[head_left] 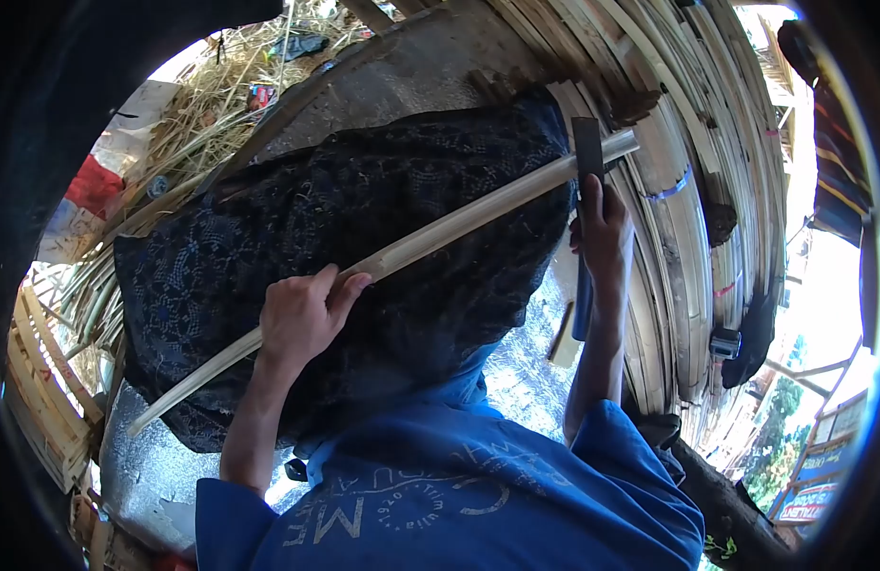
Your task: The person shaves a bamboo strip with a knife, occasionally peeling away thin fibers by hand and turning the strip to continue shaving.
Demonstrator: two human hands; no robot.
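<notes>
A long pale bamboo strip (pixel 459 221) lies diagonally over a dark patterned cloth (pixel 231 228) on the person's lap. My left hand (pixel 302 319) is closed around the strip near its middle. At the strip's upper right end, my right hand (pixel 604 233) holds a knife (pixel 586 147) with a wide dark blade and a long dark handle. The blade stands across the strip, close to its end. My right fingers wrap the tool where blade and handle meet.
Stacked long bamboo strips (pixel 673 200) curve along the right side. Straw and shavings (pixel 207 114) lie at the upper left, near a red and white item (pixel 95 186). Slatted wood (pixel 45 371) stands at the far left. A small wooden piece (pixel 564 338) lies beside the handle.
</notes>
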